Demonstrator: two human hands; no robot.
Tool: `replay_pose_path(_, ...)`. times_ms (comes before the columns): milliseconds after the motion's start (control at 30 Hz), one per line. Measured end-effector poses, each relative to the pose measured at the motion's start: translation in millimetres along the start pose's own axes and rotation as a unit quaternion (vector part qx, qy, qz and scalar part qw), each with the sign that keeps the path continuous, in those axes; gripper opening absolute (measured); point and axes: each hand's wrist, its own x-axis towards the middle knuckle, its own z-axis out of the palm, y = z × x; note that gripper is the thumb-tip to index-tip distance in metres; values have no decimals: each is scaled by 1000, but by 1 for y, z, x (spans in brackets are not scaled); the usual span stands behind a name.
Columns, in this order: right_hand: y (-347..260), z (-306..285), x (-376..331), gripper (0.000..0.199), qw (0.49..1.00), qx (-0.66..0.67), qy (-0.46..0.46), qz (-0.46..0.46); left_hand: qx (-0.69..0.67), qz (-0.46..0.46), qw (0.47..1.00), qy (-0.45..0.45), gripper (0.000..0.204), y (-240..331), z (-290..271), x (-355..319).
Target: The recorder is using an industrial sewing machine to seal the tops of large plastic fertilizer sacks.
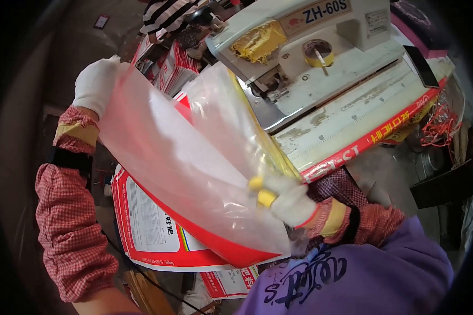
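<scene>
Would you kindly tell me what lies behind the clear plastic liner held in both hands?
Through the clear plastic liner a red-and-white printed sack shows, tinting the film pink. The sewing machine stands beyond on its table. How the sack's upper part lies is veiled.

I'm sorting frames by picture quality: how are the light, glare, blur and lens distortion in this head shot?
Head view: bright, even light on the sewing machine and its table; dark vignette around the rim; the table's straight edges bow from the fisheye. Soft sheen on the clear plastic liner, which veils the red-and-white sack behind. The gloved left hand and right hand look slightly soft.
</scene>
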Motion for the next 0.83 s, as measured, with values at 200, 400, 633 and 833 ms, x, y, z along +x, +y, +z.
replay_pose_path(200,-25,-11,21,43,956,-234,178,11,27,34,999,-13,20,15,-8,-3)
replay_pose_path(400,-38,12,-1,47,994,-34,93,-37,40,51,998,-9,19,24,-5,0)
replay_pose_path(633,-58,8,47,39,968,-148,-170,108,-151,-108,977,-103,29,-34,24,25)
replay_pose_path(833,-23,70,82,29,993,-102,-33,54,-51,-111,992,21,29,63,32,78)
